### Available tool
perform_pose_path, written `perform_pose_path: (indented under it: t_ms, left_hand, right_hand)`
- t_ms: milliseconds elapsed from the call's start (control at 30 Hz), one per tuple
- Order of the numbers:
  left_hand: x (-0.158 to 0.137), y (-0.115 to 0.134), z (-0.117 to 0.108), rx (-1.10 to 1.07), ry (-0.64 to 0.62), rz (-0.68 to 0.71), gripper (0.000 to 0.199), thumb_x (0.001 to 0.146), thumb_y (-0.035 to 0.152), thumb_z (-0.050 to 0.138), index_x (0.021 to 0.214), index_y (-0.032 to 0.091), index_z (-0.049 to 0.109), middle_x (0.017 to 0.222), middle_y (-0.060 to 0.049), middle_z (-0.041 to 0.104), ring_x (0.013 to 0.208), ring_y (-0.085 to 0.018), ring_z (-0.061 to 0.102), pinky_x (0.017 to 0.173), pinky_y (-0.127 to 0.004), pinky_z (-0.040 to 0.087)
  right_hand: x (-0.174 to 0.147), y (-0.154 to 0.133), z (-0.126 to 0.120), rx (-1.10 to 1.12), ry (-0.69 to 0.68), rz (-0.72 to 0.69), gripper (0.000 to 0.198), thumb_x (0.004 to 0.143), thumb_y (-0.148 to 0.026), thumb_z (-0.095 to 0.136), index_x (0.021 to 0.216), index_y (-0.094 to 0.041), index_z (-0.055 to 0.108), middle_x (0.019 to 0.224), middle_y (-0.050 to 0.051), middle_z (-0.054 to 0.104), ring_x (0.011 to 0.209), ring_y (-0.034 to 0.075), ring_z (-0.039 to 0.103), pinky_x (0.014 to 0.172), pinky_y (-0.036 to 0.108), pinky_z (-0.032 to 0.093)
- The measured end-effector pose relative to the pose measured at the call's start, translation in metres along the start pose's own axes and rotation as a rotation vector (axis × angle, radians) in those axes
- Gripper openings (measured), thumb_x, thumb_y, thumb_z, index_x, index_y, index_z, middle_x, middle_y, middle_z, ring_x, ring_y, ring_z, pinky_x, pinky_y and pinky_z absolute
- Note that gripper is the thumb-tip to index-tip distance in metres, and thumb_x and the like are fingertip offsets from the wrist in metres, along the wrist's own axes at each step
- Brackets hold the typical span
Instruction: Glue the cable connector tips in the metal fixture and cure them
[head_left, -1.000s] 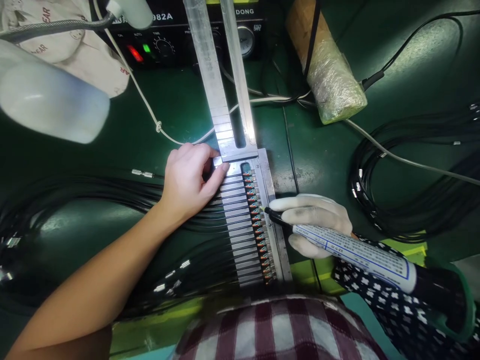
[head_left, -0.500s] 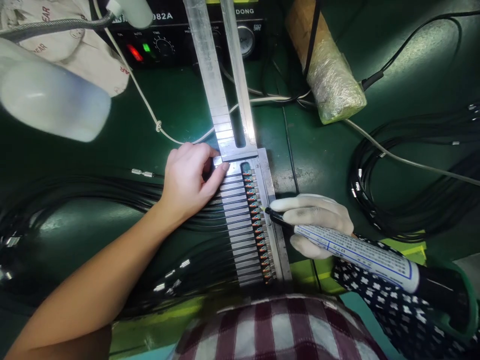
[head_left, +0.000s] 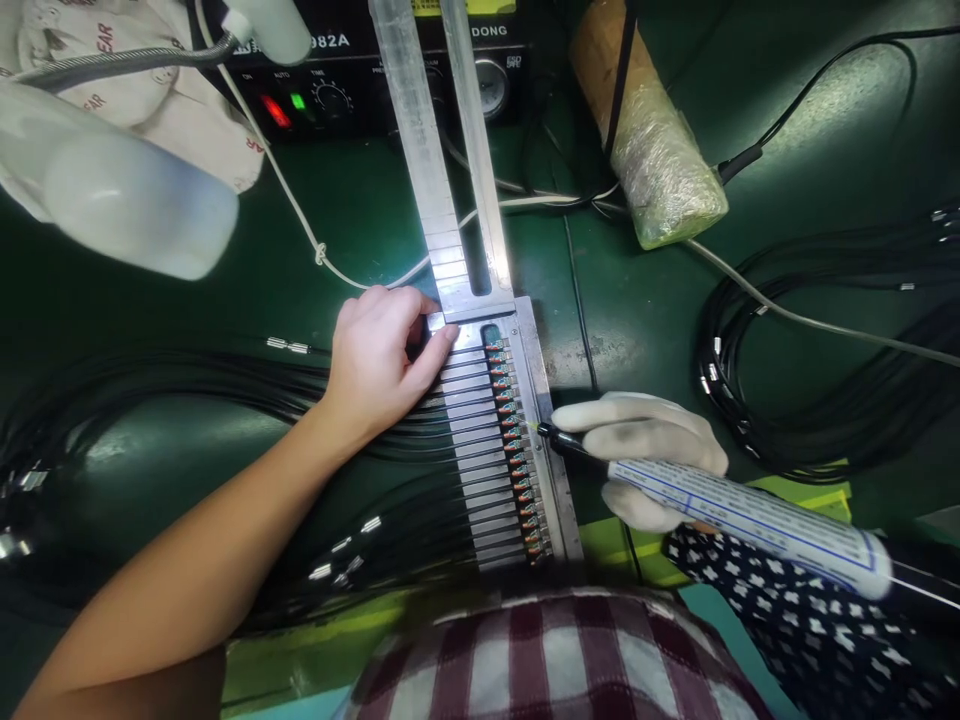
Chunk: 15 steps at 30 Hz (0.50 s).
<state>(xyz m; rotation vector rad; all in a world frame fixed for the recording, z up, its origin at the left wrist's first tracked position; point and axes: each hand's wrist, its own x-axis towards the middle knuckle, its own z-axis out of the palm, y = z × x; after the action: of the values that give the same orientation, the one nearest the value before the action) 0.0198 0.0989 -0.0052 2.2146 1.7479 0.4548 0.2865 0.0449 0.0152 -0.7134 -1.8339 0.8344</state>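
Note:
My bare left hand point(head_left: 382, 350) grips the upper left edge of a metal jig point(head_left: 476, 440), thumb on top and fingers curled over the side. Several black cables point(head_left: 405, 425) run side by side across the jig. Their stripped ends with coloured wires sit at small metal connectors point(head_left: 516, 432) along its right side. My right hand point(head_left: 649, 445), in a white finger-cot glove, is closed round a dispensing syringe point(head_left: 750, 520) with a printed label and a black front end. Its thin tip points at the connectors near the middle of the row; whether it touches is too small to tell.
A slotted metal bar point(head_left: 409, 130) extends from the jig's top toward a black dispenser box point(head_left: 330, 85) with lit switches. A white bottle point(head_left: 135, 190) stands left, a wrapped roll point(head_left: 667, 170) lies at back right. Coiled black cables point(head_left: 720, 370) lie right, under a grey cord.
My right hand and the syringe have shifted slightly right and down, the tip drawing a little back from the connector row. My left hand and the jig have stayed put.

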Motion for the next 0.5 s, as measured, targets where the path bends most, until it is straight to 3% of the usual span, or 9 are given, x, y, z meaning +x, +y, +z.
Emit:
perform_pose_path:
  t_ms: [500]
  left_hand:
    - [0.0001, -0.0005, 0.0004, 0.027, -0.003, 0.005, 0.022, 0.091, 0.041, 0.052, 0.087, 0.020, 0.056, 0.071, -0.001, 0.052, 0.077, -0.020, 0.055, 0.076, -0.036, 0.042]
  right_hand:
    - [-0.0061, 0.0029, 0.0053, -0.095, -0.055, 0.011, 0.023, 0.082, -0.016, 0.065, 0.105, -0.020, 0.065, 0.107, 0.009, 0.075, 0.085, 0.018, 0.074, 0.066, 0.029, 0.064]
